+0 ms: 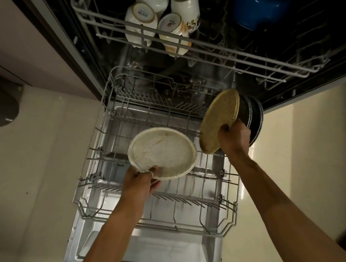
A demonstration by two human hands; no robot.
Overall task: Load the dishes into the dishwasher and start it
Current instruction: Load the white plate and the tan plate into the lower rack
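While left hand (143,182) grips it, plate (162,153) faces upward (tilted).

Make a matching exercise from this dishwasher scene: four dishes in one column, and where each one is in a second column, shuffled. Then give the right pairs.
Column 1
1. white plate
2. yellow plate
3. mugs
4. blue bowl

Column 2
A. right part of the upper rack
B. held by the left hand
C. left part of the upper rack
D. held by the right hand, in front of dark plates

Pairs: 1-B, 2-D, 3-C, 4-A
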